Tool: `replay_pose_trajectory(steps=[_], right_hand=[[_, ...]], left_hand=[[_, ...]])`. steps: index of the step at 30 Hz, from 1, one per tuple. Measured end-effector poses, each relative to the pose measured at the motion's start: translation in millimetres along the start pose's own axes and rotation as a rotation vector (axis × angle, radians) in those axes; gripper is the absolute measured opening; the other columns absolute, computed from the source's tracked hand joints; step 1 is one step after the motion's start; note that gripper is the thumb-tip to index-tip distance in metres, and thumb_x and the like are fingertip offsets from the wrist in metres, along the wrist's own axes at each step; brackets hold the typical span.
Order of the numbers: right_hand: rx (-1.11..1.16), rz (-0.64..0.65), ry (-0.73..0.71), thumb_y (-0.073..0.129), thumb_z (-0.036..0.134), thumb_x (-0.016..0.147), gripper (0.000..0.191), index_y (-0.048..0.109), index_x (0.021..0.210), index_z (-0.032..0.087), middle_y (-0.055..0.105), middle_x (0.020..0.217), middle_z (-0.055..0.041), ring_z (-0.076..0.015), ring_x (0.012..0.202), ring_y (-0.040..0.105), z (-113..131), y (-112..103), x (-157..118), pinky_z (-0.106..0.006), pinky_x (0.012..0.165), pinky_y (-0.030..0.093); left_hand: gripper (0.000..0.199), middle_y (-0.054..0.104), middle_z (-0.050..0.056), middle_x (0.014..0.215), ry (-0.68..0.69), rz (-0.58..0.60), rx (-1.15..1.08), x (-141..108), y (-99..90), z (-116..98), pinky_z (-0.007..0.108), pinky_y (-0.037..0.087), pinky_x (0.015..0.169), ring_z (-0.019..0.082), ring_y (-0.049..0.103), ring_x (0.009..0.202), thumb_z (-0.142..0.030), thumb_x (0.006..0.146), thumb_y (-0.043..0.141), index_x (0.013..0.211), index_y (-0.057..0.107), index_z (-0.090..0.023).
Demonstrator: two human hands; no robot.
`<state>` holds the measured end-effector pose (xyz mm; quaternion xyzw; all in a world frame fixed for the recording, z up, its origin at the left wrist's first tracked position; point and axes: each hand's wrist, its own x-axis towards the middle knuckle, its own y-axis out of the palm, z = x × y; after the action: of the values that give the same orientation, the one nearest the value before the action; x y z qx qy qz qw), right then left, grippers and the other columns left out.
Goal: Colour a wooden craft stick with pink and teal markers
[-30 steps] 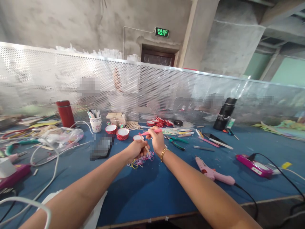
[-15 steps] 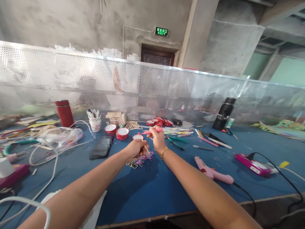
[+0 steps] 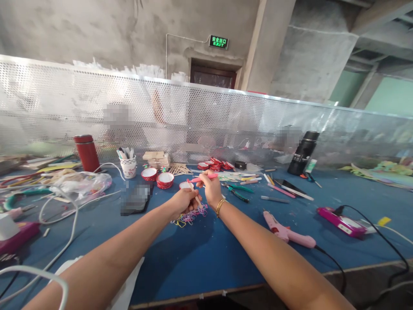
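My left hand (image 3: pixel 183 202) is closed around a flat wooden craft stick (image 3: pixel 199 202), which slants up and away from me, its far end tinted red. Pinched in my right hand (image 3: pixel 209 189) is a pink marker pen (image 3: pixel 212 176), its tip at the stick's far end; whether they touch is too small to tell. Beneath my left hand lies a tangle of colourful thin loops (image 3: pixel 193 216) in purple, pink and yellow. Just beyond my fingers sits a small red-and-white round cup (image 3: pixel 184 185), partly hidden by my hands.
A phone (image 3: pixel 137 199), red paper cups (image 3: pixel 165 180) and a pen cup (image 3: pixel 128 167) stand left. Green-handled pliers (image 3: pixel 238 193), a pink glue gun (image 3: pixel 288 232) and a purple power strip (image 3: pixel 342 222) lie right. A red flask (image 3: pixel 87 153) and black flask (image 3: pixel 303 153) stand behind.
My right hand has shifted slightly left and toward the stick's far end, bringing the marker tip onto or against it. My left hand stays nearly still.
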<state>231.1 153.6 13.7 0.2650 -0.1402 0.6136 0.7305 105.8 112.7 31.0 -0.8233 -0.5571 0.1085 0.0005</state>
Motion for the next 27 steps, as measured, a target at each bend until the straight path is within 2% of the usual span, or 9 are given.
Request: replay_pose_trajectory(steps=[3,9,15,20,27], right_hand=[[-0.005,-0.022,0.004,0.057,0.032,0.076,0.017,0.052,0.063,0.022,0.059,0.048,0.0038,-0.0127,0.048,0.052,-0.9,-0.7,0.6,-0.026,0.055,0.043],[-0.004,-0.011,0.011,0.058,0.033,0.076,0.019,0.053,0.063,0.021,0.060,0.049,0.0032,-0.0125,0.048,0.052,-0.9,-0.5,0.4,-0.026,0.055,0.043],[0.007,-0.045,0.012,0.057,0.033,0.076,0.019,0.052,0.063,0.021,0.059,0.048,0.0034,-0.0129,0.048,0.053,-2.3,-1.6,1.2,-0.026,0.054,0.043],[0.006,-0.002,0.011,0.058,0.034,0.077,0.019,0.053,0.064,0.021,0.060,0.050,0.0029,-0.0126,0.049,0.053,-5.0,-1.3,1.4,-0.025,0.055,0.043],[0.019,-0.032,0.009,0.057,0.033,0.077,0.018,0.052,0.064,0.021,0.060,0.049,0.0035,-0.0127,0.049,0.053,-4.5,-1.2,2.0,-0.025,0.054,0.042]], left_hand=[[0.030,0.049,-0.003,0.043,-0.014,-0.009,0.008,-0.4,0.6,-1.2,0.019,0.017,0.036,0.005,0.034,0.032,-0.033,0.092,0.045,0.072,0.058,-0.015],[0.032,0.049,-0.003,0.042,-0.012,0.003,0.003,-0.5,1.4,-0.7,0.018,0.017,0.037,0.005,0.033,0.032,-0.042,0.088,0.053,0.071,0.058,-0.015],[0.031,0.050,-0.002,0.043,-0.011,-0.008,0.001,3.0,0.9,1.4,0.018,0.018,0.037,0.005,0.034,0.032,-0.036,0.091,0.049,0.070,0.058,-0.015],[0.032,0.050,-0.002,0.042,-0.012,0.010,0.008,3.3,0.6,2.7,0.018,0.017,0.036,0.005,0.033,0.031,-0.039,0.090,0.051,0.070,0.058,-0.015],[0.032,0.050,-0.003,0.042,-0.022,0.002,0.014,0.8,1.2,-0.1,0.018,0.018,0.036,0.005,0.033,0.031,-0.033,0.093,0.045,0.071,0.058,-0.014]])
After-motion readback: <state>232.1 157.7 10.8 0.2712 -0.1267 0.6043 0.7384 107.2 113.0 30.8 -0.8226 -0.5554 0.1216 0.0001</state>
